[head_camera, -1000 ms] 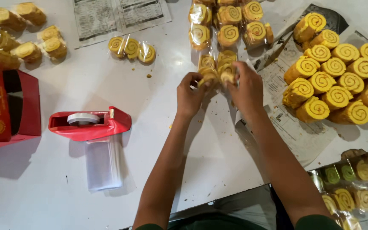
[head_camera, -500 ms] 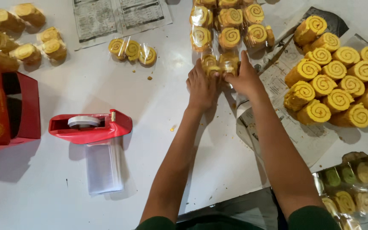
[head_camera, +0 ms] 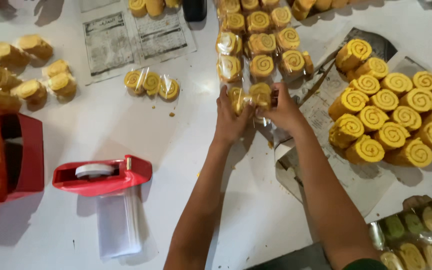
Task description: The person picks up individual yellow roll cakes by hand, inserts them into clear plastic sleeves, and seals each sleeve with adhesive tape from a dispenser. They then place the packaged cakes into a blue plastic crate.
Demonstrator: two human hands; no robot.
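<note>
Both hands (head_camera: 256, 112) around wrapped rolls (head_camera: 250, 96)

yellow spiral-patterned rolls (head_camera: 387, 125), red tape dispenser (head_camera: 103, 175), white table (head_camera: 176, 150)

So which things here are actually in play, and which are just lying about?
In play:
left hand
right hand
wrapped pack of yellow swirl rolls
row of finished packs

Lying about:
red tape dispenser
newspaper sheet
red box
unwrapped rolls

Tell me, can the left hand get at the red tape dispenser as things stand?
Probably yes, once it lets go: the left hand is gripping the wrapped rolls, but only bare table lies between it and the tape dispenser.
</note>
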